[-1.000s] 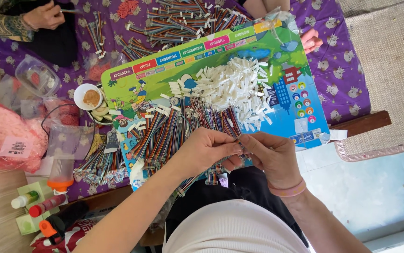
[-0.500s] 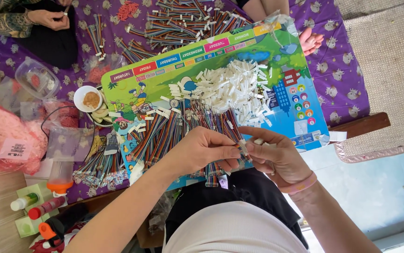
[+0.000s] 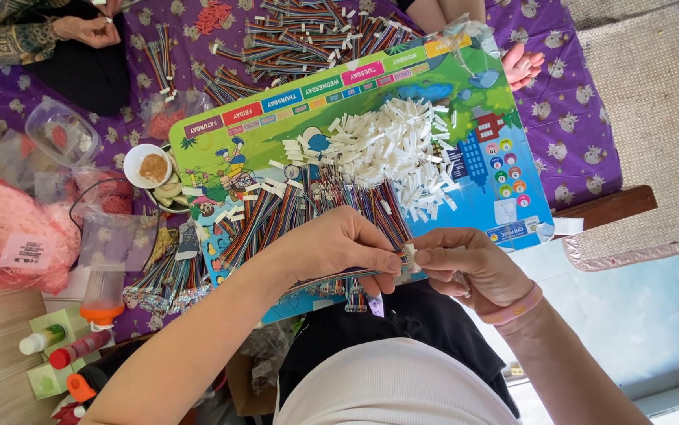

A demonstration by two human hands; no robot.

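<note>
Head view, looking down. Left hand (image 3: 339,248) and right hand (image 3: 465,267) meet at the fingertips over the near edge of a glossy, brightly printed plastic board (image 3: 292,118) lying on the surface. Left hand pinched shut on a flat multicoloured ribbon cable (image 3: 331,277), thin striped strands running back under the palm. Right hand pinched narrow on a small white plastic connector (image 3: 411,253) at the cable's end, between thumb and forefinger; a pink band sits on that wrist. Just beyond the hands, a dense spread of striped ribbon cables (image 3: 308,208), flat and ribbed, fans across the board. Beyond that, a loose heap of small white rectangular plastic connectors (image 3: 390,142). Board rests on a purple patterned cloth (image 3: 583,110). To the left: a small round white bowl with brown contents (image 3: 150,165), a clear plastic tub (image 3: 60,130), crinkled bags of pink pieces (image 3: 16,236). Another person's hands (image 3: 91,27) work at the far left corner; more cable bundles (image 3: 316,27) lie at the far edge.
</note>
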